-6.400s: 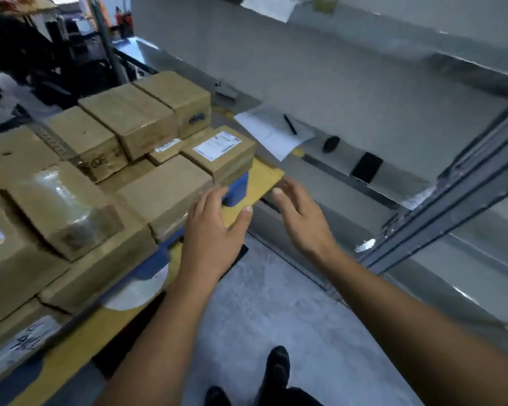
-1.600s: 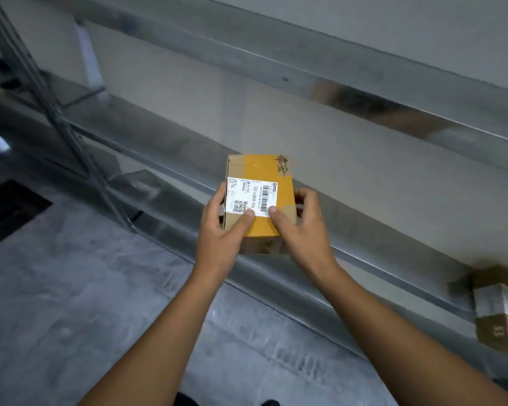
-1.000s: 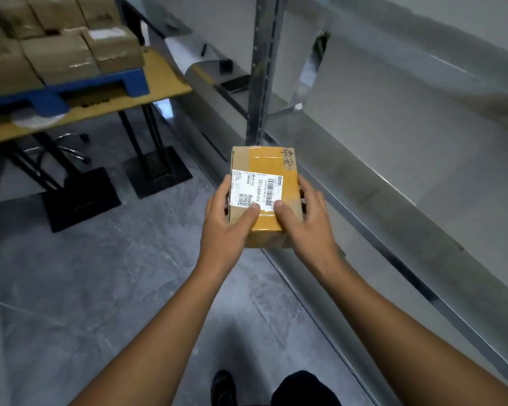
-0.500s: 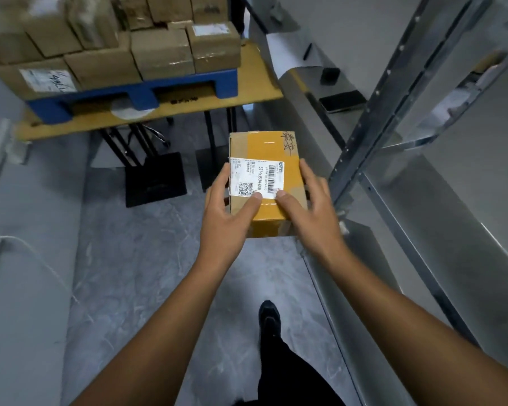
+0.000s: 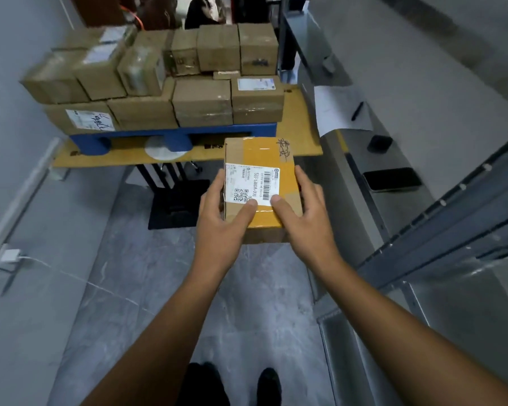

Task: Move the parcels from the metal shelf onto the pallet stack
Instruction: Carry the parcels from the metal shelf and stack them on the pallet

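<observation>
We hold a small brown cardboard parcel (image 5: pixel 261 186), wrapped in broad yellow tape and bearing a white barcode label, up in the air between our 2 hands and above the grey floor (image 5: pixel 159 288). Our left hand (image 5: pixel 220 218) grips the parcel's left edge, its thumb pressing on the near corner of the label and its fingers wrapped around the side. Our right hand (image 5: pixel 308 218) grips the right edge in the same way, its thumb lying on top near the left thumb. Beyond the hands, well apart from the parcel, a stack of brown cardboard boxes (image 5: pixel 201 104) stands in 2 layers on a blue plastic pallet (image 5: pixel 170 136). The pallet rests on a yellow-topped counter (image 5: pixel 299 127) with black legs and a black base plate (image 5: pixel 173 209). To the right of the hands runs the grey metal shelf (image 5: pixel 399 212). On it, beyond the right hand, lie a black phone (image 5: pixel 392 179), a small black object (image 5: pixel 379 143) that we cannot identify, and a white sheet of paper (image 5: pixel 335 112) with a black pen (image 5: pixel 357 111) on it. Far to the left of the hands a white plug with a thin white cable (image 5: pixel 9 256) sits low on the wall. Below our forearms we see 2 black shoes (image 5: pixel 269 382) on the floor.
</observation>
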`<state>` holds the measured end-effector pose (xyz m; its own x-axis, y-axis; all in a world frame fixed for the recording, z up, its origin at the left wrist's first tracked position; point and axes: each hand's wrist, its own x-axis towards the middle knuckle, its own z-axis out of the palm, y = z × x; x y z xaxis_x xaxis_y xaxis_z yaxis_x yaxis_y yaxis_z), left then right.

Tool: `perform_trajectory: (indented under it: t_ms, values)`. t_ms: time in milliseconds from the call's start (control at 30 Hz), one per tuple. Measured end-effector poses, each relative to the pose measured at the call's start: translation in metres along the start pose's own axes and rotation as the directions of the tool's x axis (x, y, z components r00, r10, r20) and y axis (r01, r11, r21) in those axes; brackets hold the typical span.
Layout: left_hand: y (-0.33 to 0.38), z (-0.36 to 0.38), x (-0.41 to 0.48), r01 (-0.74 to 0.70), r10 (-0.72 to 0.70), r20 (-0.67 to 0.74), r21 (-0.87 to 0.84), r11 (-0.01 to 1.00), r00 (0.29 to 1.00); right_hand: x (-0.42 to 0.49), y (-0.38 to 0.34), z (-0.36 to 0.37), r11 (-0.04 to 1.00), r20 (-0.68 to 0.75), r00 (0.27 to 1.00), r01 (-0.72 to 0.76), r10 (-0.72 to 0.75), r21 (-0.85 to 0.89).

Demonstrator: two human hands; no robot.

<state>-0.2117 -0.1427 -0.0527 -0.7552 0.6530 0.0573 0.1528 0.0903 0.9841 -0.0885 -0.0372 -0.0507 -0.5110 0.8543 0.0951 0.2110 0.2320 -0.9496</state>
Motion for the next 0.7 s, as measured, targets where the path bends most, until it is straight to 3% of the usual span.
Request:
perform_trajectory:
  t_ms: [333,700]
  values:
    - [-0.033,-0.057,0.152,0.025,-0.027,-0.076,-0.029,0.999,0.997,0.139,-0.008,0.113,0.999,0.102,0.994,0.042,-0.041,-0.005]
    - [-0.041,-0.127,0.350,-0.012,0.018,-0.073,0.083,0.996,0.997,0.297,-0.039,0.231,1.000,0.046,0.999,0.003,-0.004,0.029]
